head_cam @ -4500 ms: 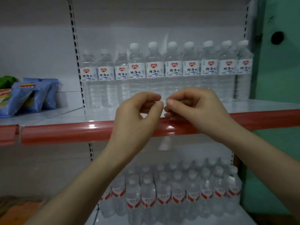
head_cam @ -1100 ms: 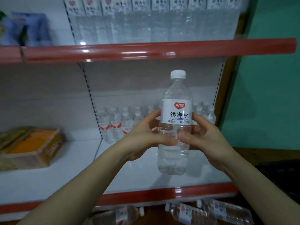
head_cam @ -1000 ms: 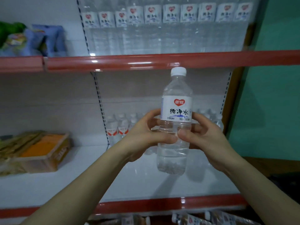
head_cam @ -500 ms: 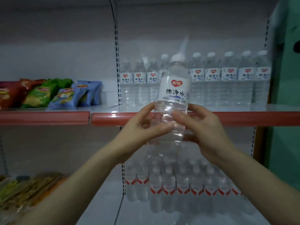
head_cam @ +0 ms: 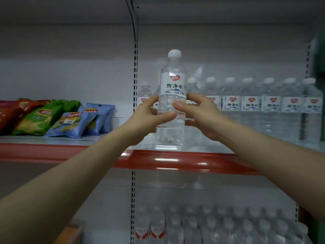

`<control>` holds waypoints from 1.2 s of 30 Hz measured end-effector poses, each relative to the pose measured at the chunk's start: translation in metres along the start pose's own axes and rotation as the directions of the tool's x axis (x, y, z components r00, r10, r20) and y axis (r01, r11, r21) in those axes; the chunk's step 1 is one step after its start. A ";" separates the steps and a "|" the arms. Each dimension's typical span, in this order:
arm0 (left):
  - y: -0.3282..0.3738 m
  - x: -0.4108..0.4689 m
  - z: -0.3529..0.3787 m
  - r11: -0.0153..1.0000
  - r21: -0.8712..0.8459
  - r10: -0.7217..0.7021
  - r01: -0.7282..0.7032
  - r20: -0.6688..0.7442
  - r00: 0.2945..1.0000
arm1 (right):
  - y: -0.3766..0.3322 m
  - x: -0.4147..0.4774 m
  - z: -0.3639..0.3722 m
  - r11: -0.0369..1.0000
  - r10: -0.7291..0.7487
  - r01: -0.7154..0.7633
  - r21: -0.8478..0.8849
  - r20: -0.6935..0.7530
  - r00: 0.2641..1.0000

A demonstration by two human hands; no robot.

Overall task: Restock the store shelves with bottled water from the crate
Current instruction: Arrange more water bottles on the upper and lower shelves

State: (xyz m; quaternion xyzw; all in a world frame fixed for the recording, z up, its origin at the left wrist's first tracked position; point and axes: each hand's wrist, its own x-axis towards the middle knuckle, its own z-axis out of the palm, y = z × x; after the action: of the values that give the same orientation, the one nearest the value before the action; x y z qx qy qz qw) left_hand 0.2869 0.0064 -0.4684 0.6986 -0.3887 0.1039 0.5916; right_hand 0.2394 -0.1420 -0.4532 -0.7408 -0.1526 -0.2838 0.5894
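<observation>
A clear water bottle [head_cam: 173, 81] with a white cap and a white label stands upright just above the front of the upper shelf [head_cam: 184, 160]. My left hand [head_cam: 146, 120] grips its middle from the left. My right hand [head_cam: 202, 113] grips it from the right, thumb across the front. Behind it a row of stocked bottles [head_cam: 263, 104] lines the back of that shelf. More water bottles [head_cam: 211, 226] fill the shelf below. The crate is out of view.
Chip bags [head_cam: 52, 117] in red, green and blue lie on the shelf section to the left. A slotted upright [head_cam: 135, 81] divides the two sections. A green wall edge [head_cam: 319, 55] borders the right side.
Both hands have carried the bottle up from the lower shelf level to the upper shelf. In the last half second it rose and moved forward over the shelf's front.
</observation>
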 end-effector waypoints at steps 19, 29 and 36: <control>-0.046 0.096 0.016 0.863 0.440 -0.316 0.248 0.087 0.945 | 0.040 0.074 -0.016 0.773 0.104 -0.050 -0.632 0.049 0.993; -0.046 0.111 0.029 0.796 0.522 -0.336 0.307 -0.042 0.941 | 0.051 0.089 -0.015 0.697 0.073 -0.086 -0.711 -0.049 0.996; -0.049 0.118 0.032 0.778 0.461 -0.416 0.427 -0.132 0.900 | 0.067 0.103 -0.013 0.608 0.053 -0.058 -0.792 -0.032 0.998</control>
State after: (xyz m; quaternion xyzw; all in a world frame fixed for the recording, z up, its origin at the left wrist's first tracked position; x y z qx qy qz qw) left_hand 0.3894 -0.0721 -0.4419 0.8906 -0.1776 0.0698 0.4127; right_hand 0.3551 -0.1832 -0.4426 -0.9285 0.0130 -0.3056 0.2107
